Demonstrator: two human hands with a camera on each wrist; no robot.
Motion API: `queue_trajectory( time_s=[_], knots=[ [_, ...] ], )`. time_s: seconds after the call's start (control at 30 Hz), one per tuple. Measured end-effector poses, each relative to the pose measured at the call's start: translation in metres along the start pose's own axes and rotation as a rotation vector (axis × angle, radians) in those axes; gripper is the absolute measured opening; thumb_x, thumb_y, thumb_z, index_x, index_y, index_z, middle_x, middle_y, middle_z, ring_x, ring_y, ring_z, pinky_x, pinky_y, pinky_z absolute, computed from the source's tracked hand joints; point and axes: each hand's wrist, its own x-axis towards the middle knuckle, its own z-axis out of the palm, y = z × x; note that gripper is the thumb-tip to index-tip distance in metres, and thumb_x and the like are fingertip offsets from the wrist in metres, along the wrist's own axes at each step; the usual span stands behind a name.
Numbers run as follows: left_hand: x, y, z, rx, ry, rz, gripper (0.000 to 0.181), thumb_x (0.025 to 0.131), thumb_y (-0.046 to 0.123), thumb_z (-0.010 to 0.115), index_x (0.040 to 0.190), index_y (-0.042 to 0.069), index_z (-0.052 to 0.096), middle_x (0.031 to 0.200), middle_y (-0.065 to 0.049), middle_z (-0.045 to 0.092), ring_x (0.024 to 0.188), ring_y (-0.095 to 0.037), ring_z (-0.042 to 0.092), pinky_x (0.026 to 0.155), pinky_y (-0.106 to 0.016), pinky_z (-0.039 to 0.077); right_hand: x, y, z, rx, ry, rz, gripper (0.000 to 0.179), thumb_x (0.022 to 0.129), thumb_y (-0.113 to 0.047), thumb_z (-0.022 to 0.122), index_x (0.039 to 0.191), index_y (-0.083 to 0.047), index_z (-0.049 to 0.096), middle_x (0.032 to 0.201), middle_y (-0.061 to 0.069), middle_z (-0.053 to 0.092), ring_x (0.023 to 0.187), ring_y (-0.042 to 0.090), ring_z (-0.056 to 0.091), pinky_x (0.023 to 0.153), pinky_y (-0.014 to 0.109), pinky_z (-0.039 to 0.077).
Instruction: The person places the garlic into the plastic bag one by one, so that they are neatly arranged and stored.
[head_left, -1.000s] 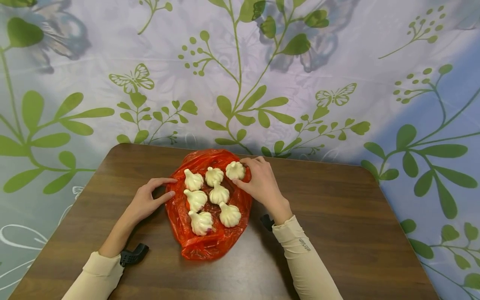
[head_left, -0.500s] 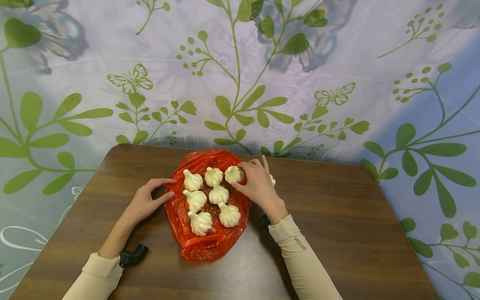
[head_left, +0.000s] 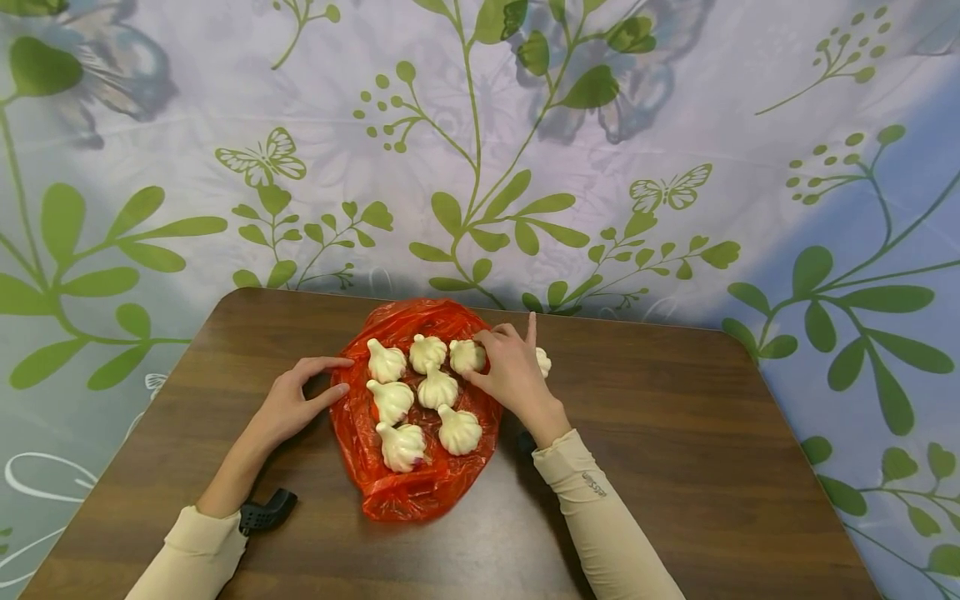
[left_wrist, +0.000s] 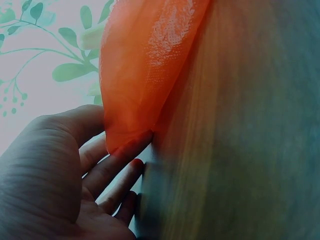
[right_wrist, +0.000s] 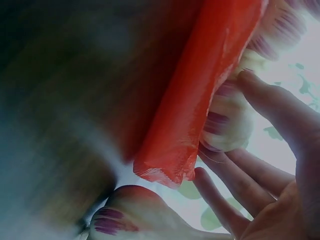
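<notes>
In the head view, a red plastic bag [head_left: 420, 500] lies with its mouth up, several pale garlic bulbs [head_left: 392, 402] in it. My right hand [head_left: 516, 372] pinches a garlic bulb [head_left: 468, 357] at the bag's upper right, thumb and forefinger on either side. The right wrist view shows that bulb [right_wrist: 227, 127] with purple streaks, against the bag's rim. On the bag's left side my left hand [head_left: 291, 400] holds the rim. The left wrist view has the red film [left_wrist: 137, 75] between its thumb and fingers, with some fingertips beneath.
Another garlic bulb [head_left: 543, 362] is on the wooden table [head_left: 675, 467], partly hidden behind my right hand; the right wrist view shows a bulb [right_wrist: 135, 215] below the bag. A patterned cloth [head_left: 480, 125] hangs behind the table's far edge.
My right hand has moved slightly left with the bulb, bringing it nearer the bulb beside it. The loose bulb on the right has come into sight. The left hand stays at the rim.
</notes>
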Motion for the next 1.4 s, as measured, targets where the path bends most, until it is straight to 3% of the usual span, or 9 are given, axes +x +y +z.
queue_trajectory(
  time_s=[0.3, 1.0, 1.33, 1.4],
  knots=[
    [-0.001, 0.0, 0.0, -0.005, 0.003, 0.003, 0.037, 0.098, 0.025, 0.078, 0.135, 0.021, 0.071, 0.139, -0.011, 0.065, 0.137, -0.038, 0.053, 0.114, -0.064, 0.035, -0.001, 0.0, -0.001, 0.013, -0.03, 0.007, 0.058, 0.082, -0.046, 0.091, 0.125, -0.013, 0.072, 0.121, 0.008, 0.077, 0.13, 0.031, 0.06, 0.124, 0.073, 0.0],
    [-0.001, 0.003, 0.0, 0.01, 0.012, 0.003, 0.037, 0.098, 0.025, 0.078, 0.134, 0.022, 0.071, 0.137, -0.009, 0.067, 0.135, -0.033, 0.055, 0.112, -0.059, 0.036, -0.003, 0.01, -0.009, 0.256, 0.008, 0.046, 0.059, 0.082, -0.042, 0.092, 0.126, -0.007, 0.072, 0.116, 0.008, 0.076, 0.118, 0.033, 0.063, 0.124, 0.067, 0.024],
    [-0.001, 0.003, 0.0, 0.008, 0.009, 0.002, 0.037, 0.098, 0.025, 0.078, 0.134, 0.022, 0.071, 0.137, -0.009, 0.067, 0.135, -0.034, 0.055, 0.113, -0.06, 0.036, -0.005, 0.018, -0.015, 0.337, 0.007, 0.052, 0.061, 0.084, -0.036, 0.092, 0.131, -0.004, 0.069, 0.119, 0.01, 0.076, 0.122, 0.034, 0.065, 0.125, 0.064, 0.023],
    [0.0, 0.004, 0.0, 0.008, 0.01, -0.001, 0.037, 0.098, 0.026, 0.078, 0.134, 0.022, 0.071, 0.137, -0.008, 0.067, 0.134, -0.032, 0.055, 0.112, -0.058, 0.036, -0.006, 0.02, -0.018, 0.353, 0.009, 0.052, 0.062, 0.084, -0.036, 0.091, 0.131, -0.003, 0.068, 0.121, 0.011, 0.076, 0.12, 0.035, 0.065, 0.123, 0.062, 0.028]
  ],
)
